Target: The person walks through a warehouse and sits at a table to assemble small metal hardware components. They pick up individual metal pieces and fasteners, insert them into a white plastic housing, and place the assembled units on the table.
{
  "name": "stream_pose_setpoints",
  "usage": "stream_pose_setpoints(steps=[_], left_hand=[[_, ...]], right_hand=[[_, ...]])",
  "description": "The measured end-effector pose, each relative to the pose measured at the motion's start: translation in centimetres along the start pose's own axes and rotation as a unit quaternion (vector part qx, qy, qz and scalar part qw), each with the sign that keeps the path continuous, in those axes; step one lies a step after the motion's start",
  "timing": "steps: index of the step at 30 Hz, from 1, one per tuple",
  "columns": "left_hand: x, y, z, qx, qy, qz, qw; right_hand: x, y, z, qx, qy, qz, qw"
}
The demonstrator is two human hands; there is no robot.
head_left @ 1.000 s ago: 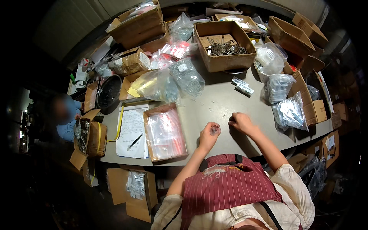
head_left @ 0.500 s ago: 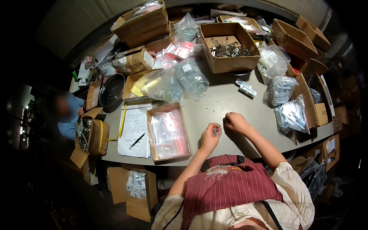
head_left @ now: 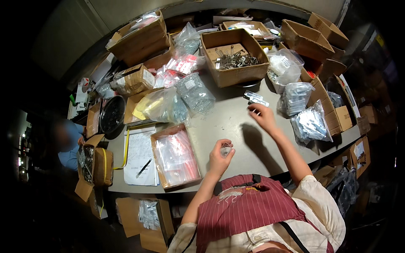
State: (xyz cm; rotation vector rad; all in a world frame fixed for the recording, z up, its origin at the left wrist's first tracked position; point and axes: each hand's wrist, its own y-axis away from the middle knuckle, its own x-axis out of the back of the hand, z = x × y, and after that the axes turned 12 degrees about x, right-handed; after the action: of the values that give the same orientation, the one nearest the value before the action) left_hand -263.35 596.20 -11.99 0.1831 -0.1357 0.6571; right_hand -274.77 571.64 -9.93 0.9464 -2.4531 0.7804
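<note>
My left hand is closed around a small clear plastic bag above the near middle of the table. Farther up and to the right, my right hand reaches over the tabletop. Its thumb and fingers are slightly apart, with nothing plainly held in them. Just beyond its fingertips lie a few small clear packets with dark and silvery contents. Whether the fingertips touch them is hard to make out. A shallow cardboard box of clear zip bags with red edges stands to the left of my left hand.
A carton of metal clips stands at the back. Bagged silvery parts lie at right beside open cartons. Papers with a pen lie at left. Tiny pieces are scattered mid-table. Another person is at far left.
My right hand has moved away from my left hand, up toward the small packets, and its fingers have parted. My left hand still holds the clear bag. The whole view has shifted slightly.
</note>
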Motion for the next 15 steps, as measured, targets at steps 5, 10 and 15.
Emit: stream_pose_setpoints(steps=[5, 10, 15], left_hand=[[-0.1, -0.1, 0.4, 0.011, 0.004, 0.031, 0.999], [-0.5, 0.3, 0.4, 0.072, 0.013, -0.008, 0.997], [-0.5, 0.4, -1.0, 0.034, -0.012, 0.015, 0.999]], right_hand=[[2.8, -1.2, 7.4, 0.033, 0.354, -0.002, 0.935], [1.2, -0.8, 9.0, 0.081, 0.374, -0.049, 0.922], [0.3, 1.5, 8.4, -0.068, 0.145, -0.044, 0.986]])
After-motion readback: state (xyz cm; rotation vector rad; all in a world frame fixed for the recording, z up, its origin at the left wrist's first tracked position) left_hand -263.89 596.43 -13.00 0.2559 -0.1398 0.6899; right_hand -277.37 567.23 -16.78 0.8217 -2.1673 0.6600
